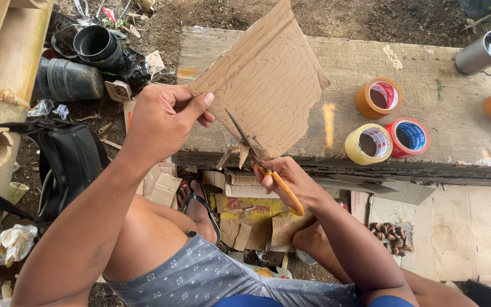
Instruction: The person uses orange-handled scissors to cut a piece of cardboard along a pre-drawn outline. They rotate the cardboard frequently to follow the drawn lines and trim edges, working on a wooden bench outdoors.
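Cutting step in hand: scissors (262, 165) with orange handles bite into the lower edge of a brown cardboard sheet (268, 85) marked with wavy pencil lines, blades part open, tips pointing up into the sheet. The sheet is held in the air, above the near edge of the wooden plank bench (456, 131). Left hand (163, 122) is clamped on the sheet's left edge, thumb on the front face, fingers curled behind; forearm rises from lower left, wrist bent back. Right hand (291, 182) is closed around the scissor handles, below the bench's near edge, wrist low, elbow tucked near the knee. Hands apart, one on each thing. Small offcut scraps (234, 154) hang at the cut, just below the bench's near edge. Judged next move: close the blades along a drawn line while the left hand turns the sheet to feed the curve; needs a steady pinch and small bites. On the bench to the right: tape rolls, orange (378, 97), yellow (368, 143), red (407, 137).
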